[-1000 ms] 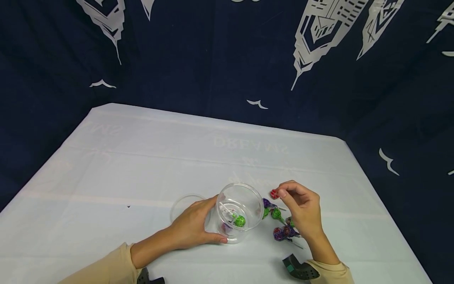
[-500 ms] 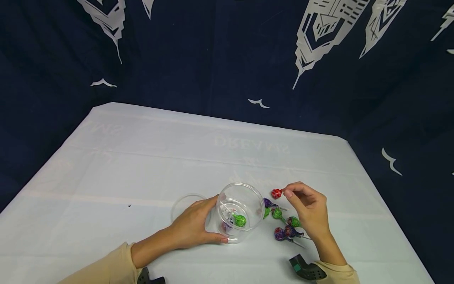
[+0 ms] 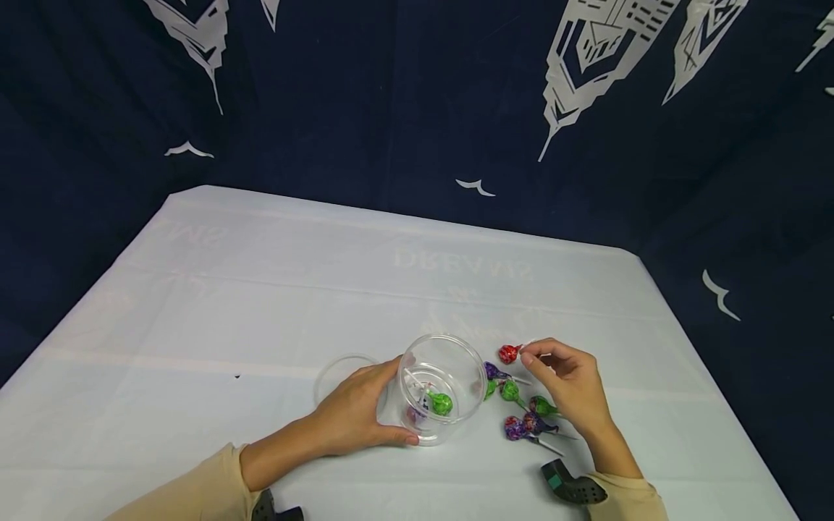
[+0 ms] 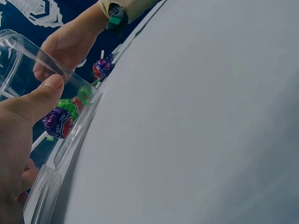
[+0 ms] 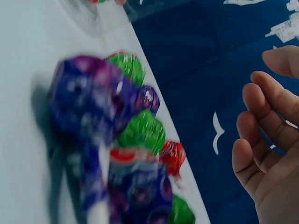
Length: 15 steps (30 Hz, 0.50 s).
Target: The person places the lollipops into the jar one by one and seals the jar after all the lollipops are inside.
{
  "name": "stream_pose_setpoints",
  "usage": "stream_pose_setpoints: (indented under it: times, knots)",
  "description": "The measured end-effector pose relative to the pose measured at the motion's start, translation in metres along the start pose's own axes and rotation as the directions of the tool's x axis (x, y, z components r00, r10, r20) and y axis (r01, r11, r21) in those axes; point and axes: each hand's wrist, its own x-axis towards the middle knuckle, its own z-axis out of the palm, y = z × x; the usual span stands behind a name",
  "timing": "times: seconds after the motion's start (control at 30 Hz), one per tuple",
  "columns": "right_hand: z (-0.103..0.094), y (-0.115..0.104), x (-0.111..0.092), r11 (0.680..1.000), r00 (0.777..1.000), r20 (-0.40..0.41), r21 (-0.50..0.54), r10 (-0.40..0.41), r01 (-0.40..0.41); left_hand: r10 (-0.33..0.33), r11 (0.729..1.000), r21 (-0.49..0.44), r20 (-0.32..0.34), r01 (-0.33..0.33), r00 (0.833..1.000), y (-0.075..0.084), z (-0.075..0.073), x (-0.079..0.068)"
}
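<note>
My left hand [image 3: 355,416] grips a clear plastic jar [image 3: 443,351] from its left side, the thumb lying near its base. Inside lie a green lollipop [image 3: 440,404] and a purple lollipop [image 4: 58,122], with a bit of red behind them in the left wrist view. My right hand [image 3: 568,380] hovers by a red lollipop [image 3: 508,354], fingertips right at its stick end in the head view. Thumb and forefinger stand apart in the right wrist view, fingers loosely bent. Nearer me lie several wrapped lollipops, among them a green one [image 3: 542,406] and a purple one [image 3: 515,428].
A clear round lid [image 3: 326,373] lies on the white tabletop [image 3: 260,325] behind my left hand, partly hidden by it. A dark blue curtain [image 3: 391,108] with white prints hangs beyond the table. Each wrist wears a black camera mount [image 3: 573,485].
My right hand has shifted right and slightly toward me, uncovering more of the red lollipop and a green one. The left hand and jar stay in place.
</note>
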Motion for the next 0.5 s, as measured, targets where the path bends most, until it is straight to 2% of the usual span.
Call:
stream_pose_setpoints:
  times: [0.17,0.33,0.5]
  knots:
    - [-0.003,0.011,0.001,0.996,0.999,0.043,-0.083,0.024,-0.02,0.008,1.0,0.0,-0.005,-0.008,1.0,0.001,-0.001,0.0]
    - [-0.004,0.02,0.001,0.989,0.998,0.052,-0.141,0.041,-0.033,0.008,1.0,-0.018,0.002,-0.008,1.0,0.001,-0.001,0.002]
    - [-0.005,0.027,-0.002,0.975,0.99,0.083,-0.2,0.111,-0.092,0.001,0.999,-0.033,0.005,-0.001,1.0,0.001,-0.001,0.002]
